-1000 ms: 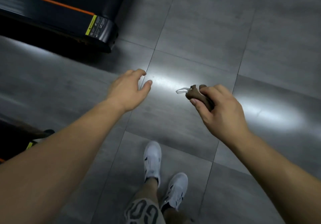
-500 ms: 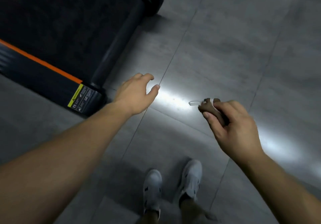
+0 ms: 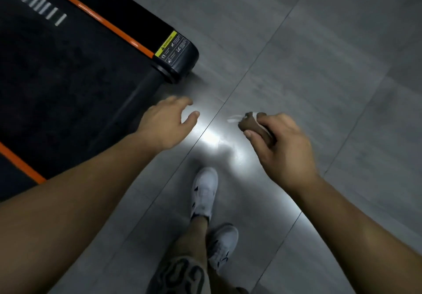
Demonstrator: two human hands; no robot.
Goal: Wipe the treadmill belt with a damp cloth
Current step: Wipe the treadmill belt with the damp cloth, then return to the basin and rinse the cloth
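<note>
The black treadmill belt (image 3: 59, 83) fills the upper left, framed by orange-striped side rails; its rear end cap (image 3: 177, 53) carries a yellow warning label. My left hand (image 3: 167, 123) hovers just past the belt's rear roller, fingers apart and empty. My right hand (image 3: 279, 143) is held over the floor to the right, closed around a bunched brown cloth (image 3: 250, 125) with a small white tag sticking out to the left. The cloth is well clear of the belt.
Grey floor tiles (image 3: 308, 54) with a bright light reflection lie under both hands. My two white shoes (image 3: 204, 191) stand on the tiles at bottom centre, beside the treadmill's rear end.
The view has swung toward the treadmill, so the belt now fills much more of the left. Both hands keep their pose; the cloth stays in my right hand. My feet have stepped.
</note>
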